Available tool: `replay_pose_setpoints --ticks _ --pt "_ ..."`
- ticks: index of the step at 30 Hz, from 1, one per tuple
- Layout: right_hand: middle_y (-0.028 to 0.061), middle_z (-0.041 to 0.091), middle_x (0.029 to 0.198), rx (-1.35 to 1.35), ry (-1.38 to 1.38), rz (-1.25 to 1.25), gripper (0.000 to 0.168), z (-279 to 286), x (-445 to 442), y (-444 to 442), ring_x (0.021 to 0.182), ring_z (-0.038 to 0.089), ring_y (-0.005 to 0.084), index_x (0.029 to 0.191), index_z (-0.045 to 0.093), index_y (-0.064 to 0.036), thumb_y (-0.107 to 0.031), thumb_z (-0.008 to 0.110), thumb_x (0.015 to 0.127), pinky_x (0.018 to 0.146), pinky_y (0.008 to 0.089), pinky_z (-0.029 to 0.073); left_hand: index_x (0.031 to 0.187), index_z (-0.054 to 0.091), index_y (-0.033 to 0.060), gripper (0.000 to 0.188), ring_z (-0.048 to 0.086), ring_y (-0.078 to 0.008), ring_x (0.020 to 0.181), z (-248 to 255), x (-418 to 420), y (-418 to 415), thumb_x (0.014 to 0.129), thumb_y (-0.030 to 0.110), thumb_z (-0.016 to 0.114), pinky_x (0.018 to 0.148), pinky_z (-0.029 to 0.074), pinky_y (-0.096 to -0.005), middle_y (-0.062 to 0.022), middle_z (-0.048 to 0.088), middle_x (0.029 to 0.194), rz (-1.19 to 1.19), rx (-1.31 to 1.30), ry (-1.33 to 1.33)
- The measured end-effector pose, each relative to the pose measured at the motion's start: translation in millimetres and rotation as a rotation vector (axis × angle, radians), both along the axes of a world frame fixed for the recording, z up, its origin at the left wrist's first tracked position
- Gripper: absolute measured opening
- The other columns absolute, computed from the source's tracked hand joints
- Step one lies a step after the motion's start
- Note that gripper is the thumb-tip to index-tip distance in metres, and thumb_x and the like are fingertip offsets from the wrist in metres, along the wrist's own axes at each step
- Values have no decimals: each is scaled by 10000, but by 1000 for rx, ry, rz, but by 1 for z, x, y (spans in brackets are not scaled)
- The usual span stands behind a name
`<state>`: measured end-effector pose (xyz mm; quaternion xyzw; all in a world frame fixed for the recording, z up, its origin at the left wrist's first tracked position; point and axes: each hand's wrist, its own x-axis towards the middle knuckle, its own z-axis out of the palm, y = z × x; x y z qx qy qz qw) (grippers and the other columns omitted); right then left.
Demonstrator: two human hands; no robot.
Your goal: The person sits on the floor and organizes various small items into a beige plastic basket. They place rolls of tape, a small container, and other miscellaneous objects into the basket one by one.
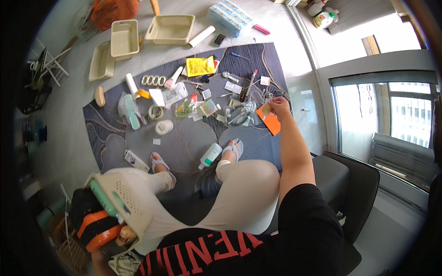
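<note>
My right hand (279, 105) reaches over the right side of the dark patterned mat, its fingers closed on a small clear plastic bag (266, 109) with something yellowish in it. Beneath that bag lies an orange sheet (271, 121). Clear bags, a coiled cable (238, 115) and small packets are just left of it. On my left thigh a cream plastic basket (138, 207) is tilted, holding a green bottle (103, 198) and an orange and black item (98, 229). Part of my left hand (99, 257) shows below the basket; its fingers are hidden.
Several tape rolls (153, 80), a yellow packet (200, 66), a white jar (164, 127) and a white-and-green bottle (210, 156) are on the mat. Behind it stand cream baskets (125, 38) and a tissue pack (229, 17). A dark chair (359, 193) is at right.
</note>
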<state>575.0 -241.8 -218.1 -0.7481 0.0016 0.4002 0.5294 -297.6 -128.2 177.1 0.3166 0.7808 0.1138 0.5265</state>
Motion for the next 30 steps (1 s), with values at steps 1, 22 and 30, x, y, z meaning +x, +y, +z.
replay_pose_setpoints --ticks 1,22,30 --pt "45 597 786 -4 -19 -21 370 10 -9 1 644 623 168 990 541 -62 30 805 747 506 326 525 1422 458 17 516 492 -254 1291 4 -10 -8 984 264 577 1054 424 -390 -118 495 1430 -4 24 -19" --pt "122 672 870 -2 144 121 317 95 -62 18 703 664 209 947 641 102 -127 815 814 617 304 550 1406 469 10 502 484 -252 1294 -11 -56 -41 966 209 605 1075 400 -380 -117 504 1426 -495 307 -91" --pt "53 652 797 -170 -385 -163 432 136 -78 56 657 560 149 904 697 9 -303 910 694 639 327 474 1386 497 -4 455 484 -255 1309 -25 -63 -48 949 108 562 1090 381 -374 -132 526 1414 -414 325 -89"
